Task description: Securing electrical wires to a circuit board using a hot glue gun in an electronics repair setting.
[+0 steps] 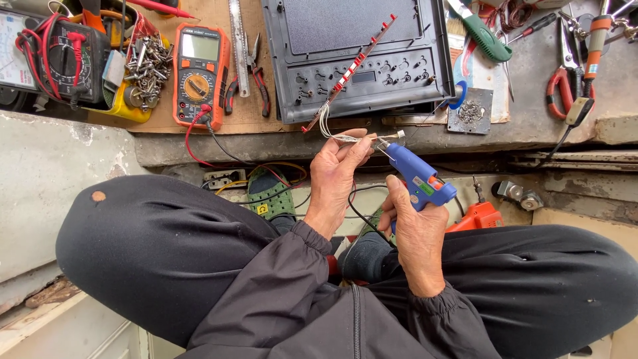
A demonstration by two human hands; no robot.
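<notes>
My left hand [335,174] pinches a small bundle of white wires [345,137] between thumb and fingers. These wires run up to a long thin red-and-white strip board [350,70] lying across a dark plastic panel [352,56]. My right hand [415,229] grips a blue glue gun [415,176]. Its nozzle points up-left and touches the wire end held by the left fingers. Both hands sit above my knees in dark trousers.
An orange multimeter [199,73] with red and black leads lies at left, beside pliers [256,73], a steel ruler and a yellow tray of screws [146,66]. A green-handled tool [485,36], scissors [565,80] and an orange tool [478,216] lie at right.
</notes>
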